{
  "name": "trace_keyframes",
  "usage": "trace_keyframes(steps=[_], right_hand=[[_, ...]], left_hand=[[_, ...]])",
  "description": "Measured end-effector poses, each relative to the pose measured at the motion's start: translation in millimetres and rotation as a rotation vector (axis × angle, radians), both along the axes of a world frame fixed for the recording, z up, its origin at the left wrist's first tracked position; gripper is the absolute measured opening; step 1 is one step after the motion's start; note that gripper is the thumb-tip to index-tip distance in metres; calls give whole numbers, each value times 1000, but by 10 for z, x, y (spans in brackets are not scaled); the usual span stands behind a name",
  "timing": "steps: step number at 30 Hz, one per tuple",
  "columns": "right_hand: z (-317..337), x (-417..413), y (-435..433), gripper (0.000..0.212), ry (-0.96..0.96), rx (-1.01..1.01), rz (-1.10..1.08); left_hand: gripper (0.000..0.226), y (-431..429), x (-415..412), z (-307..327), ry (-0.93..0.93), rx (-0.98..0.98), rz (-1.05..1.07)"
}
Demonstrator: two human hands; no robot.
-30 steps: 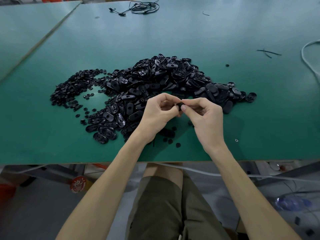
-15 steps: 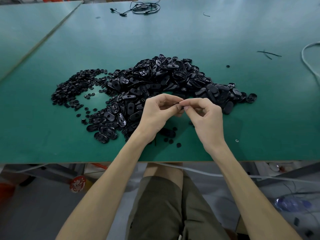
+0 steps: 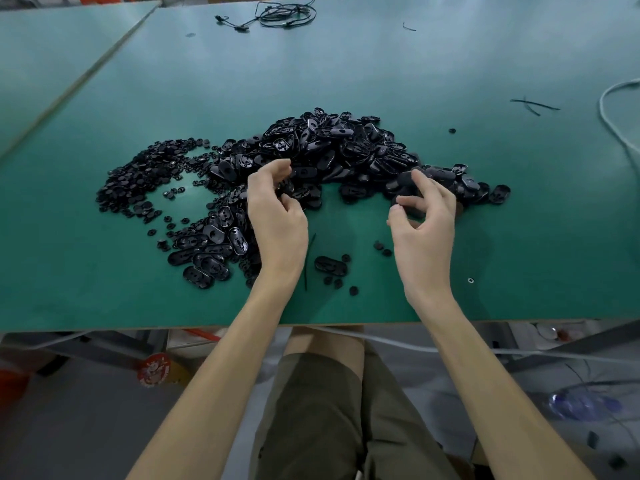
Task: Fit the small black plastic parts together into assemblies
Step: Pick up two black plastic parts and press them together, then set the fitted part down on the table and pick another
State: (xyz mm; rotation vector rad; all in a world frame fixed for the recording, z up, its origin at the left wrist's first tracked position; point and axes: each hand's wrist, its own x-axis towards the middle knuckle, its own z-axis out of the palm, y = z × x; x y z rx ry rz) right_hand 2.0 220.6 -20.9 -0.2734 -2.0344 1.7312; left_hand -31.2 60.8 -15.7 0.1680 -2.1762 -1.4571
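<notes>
A big heap of black oval plastic shells [image 3: 332, 147] lies mid-table, with a spread of small round black parts [image 3: 145, 174] to its left. My left hand [image 3: 277, 220] hovers over the heap's near left side, fingers loosely curled, nothing visible in them. My right hand [image 3: 424, 223] is at the heap's near right end, fingers spread and relaxed; its fingertips are beside a black oval part [image 3: 403, 178], with no clear grip on it. One oval shell [image 3: 330, 264] and a few small round pieces [image 3: 337, 282] lie between my wrists.
The green table [image 3: 519, 237] ends in a front edge just below my wrists. A black cable bundle [image 3: 284, 13] lies at the far edge, black strips [image 3: 533, 105] and a white cord [image 3: 613, 116] at the right. A thin black strip [image 3: 308, 261] lies by my left wrist.
My hands, which together pinched a small black part at the centre, have separated. The left moved left over the heap, the right moved right to the heap's end and opened.
</notes>
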Motion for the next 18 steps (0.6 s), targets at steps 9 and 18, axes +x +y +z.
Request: trace_keyframes(steps=[9, 18], right_hand=[[23, 18, 0, 56, 17, 87, -6], [-2, 74, -57, 14, -70, 441, 418]], left_hand=[[37, 43, -53, -98, -197, -546, 19], [21, 15, -21, -19, -142, -379, -35]])
